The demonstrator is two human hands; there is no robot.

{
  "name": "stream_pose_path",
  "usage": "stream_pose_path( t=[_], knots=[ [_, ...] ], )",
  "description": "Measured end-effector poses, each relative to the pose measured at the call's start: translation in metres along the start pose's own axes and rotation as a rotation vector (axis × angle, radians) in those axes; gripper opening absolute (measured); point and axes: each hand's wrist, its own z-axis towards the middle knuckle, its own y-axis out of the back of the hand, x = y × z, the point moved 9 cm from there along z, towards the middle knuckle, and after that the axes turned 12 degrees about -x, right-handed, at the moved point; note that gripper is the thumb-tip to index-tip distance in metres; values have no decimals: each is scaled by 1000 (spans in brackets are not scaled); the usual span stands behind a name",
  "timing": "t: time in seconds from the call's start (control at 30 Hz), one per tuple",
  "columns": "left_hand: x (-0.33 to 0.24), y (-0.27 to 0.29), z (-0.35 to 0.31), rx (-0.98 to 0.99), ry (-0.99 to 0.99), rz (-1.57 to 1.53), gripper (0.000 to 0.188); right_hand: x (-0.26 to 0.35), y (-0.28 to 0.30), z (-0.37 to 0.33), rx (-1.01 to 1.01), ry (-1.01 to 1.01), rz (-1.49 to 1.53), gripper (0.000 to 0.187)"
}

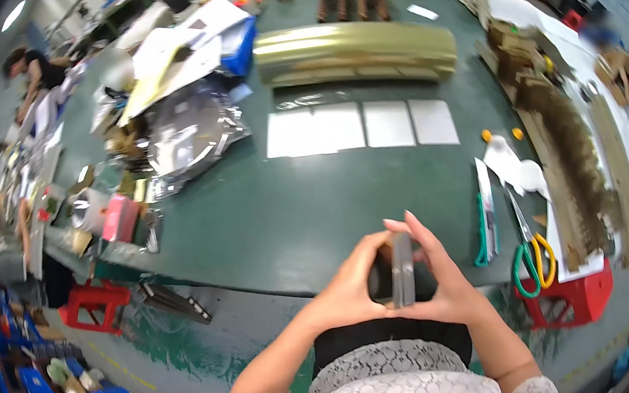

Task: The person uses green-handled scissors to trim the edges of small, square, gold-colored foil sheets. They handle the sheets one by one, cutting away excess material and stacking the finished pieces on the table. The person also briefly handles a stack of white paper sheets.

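Close to my body, at the near edge of the green table (318, 220), I hold a narrow grey stack of thin flat pieces (401, 271) on its edge. Its exact kind cannot be made out. My left hand (352, 281) curves round its left side, with thumb and fingers closed on it. From the other side my right hand (445, 279) grips it too, its fingertips at the far end and its thumb at the near end. Beyond my hands lie white rectangular sheets (313, 131) in a row.
A shiny gold-green film roll (355, 54) lies across the far table. At right are a green utility knife (484, 213), scissors (529, 247) and brown strips (563, 161). Plastic-wrapped goods (194, 137) and a pink block (120, 217) sit at left. Red stools (95, 306) flank the table; other people work nearby.
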Motion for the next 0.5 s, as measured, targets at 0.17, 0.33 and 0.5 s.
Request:
stream_pose_path(
  t=[0.17, 0.33, 0.5],
  knots=[
    [-3, 0, 5, -17, -8, 65, 97, -2, 6, -3, -8, -40, -54, 120],
    [-6, 2, -3, -35, -8, 116, 100, 5, -1, -1, 8, -18, -9, 117],
    [9, 2, -4, -33, -6, 150, 105, -4, -10, 1, 40, -78, -6, 113]
  ],
)
